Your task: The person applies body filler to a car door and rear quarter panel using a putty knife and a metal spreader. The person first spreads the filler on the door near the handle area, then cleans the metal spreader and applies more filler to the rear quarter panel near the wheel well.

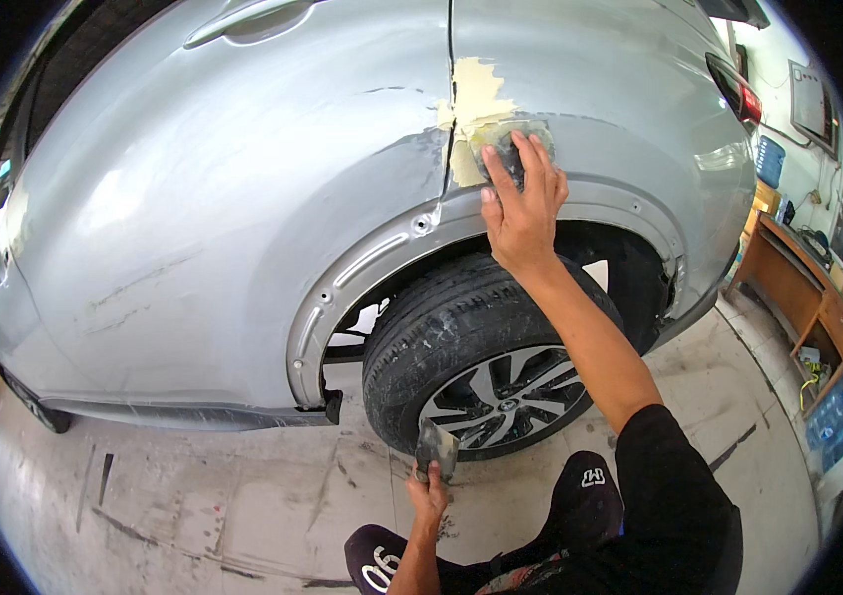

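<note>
Pale yellow body filler (477,89) covers a patch of the silver car's rear quarter panel (600,149), and some lies across the door gap. My right hand (529,201) presses a dark, flat filler spreader (518,141) against the panel at the patch's lower right, fingers spread over it. Low down in front of the wheel, my left hand (429,491) grips a second flat, dark plate (437,450), smeared with pale filler along one side. Part of the filler is hidden behind the right-hand spreader.
Below the bare wheel arch edge (373,253) stands the tyre (458,327) with its alloy wheel (507,405). Scuffs mark the rear door (139,282). To the right are a wooden desk (793,290) and a blue water jug (769,160). My knees are close to the wheel.
</note>
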Demonstrator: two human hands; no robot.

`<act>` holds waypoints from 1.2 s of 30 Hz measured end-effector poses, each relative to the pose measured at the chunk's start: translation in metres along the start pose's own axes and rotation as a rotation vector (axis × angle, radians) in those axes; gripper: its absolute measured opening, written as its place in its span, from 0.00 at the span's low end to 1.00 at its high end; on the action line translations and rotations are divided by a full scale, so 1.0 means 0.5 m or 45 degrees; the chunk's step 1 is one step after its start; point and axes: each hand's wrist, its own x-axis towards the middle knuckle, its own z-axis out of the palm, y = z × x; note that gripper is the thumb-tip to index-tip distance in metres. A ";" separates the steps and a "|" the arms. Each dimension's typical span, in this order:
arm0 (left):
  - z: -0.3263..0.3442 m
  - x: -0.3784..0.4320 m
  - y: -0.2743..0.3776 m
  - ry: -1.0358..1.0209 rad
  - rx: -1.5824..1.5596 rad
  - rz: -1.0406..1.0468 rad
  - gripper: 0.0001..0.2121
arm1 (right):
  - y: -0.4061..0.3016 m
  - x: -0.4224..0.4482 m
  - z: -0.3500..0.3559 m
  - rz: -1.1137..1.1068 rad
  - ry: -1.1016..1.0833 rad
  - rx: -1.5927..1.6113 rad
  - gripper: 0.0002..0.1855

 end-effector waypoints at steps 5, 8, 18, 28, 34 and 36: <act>0.002 0.005 0.002 0.045 -0.009 0.058 0.15 | -0.029 0.019 -0.011 -0.001 -0.017 -0.019 0.25; 0.001 0.006 0.013 0.043 0.009 0.019 0.15 | -0.048 0.027 -0.014 0.021 -0.036 -0.061 0.25; -0.009 0.013 0.032 0.036 -0.063 -0.009 0.14 | -0.092 -0.024 -0.014 0.109 -0.150 -0.040 0.27; -0.024 0.014 0.009 0.021 -0.178 -0.066 0.14 | -0.100 -0.103 0.018 0.100 -0.128 0.065 0.28; -0.021 0.023 0.094 0.171 -0.398 -0.149 0.13 | -0.103 -0.112 -0.048 0.057 -0.163 0.213 0.24; -0.032 0.055 0.156 0.213 -0.648 -0.089 0.14 | -0.118 -0.111 -0.088 0.046 -0.150 0.451 0.22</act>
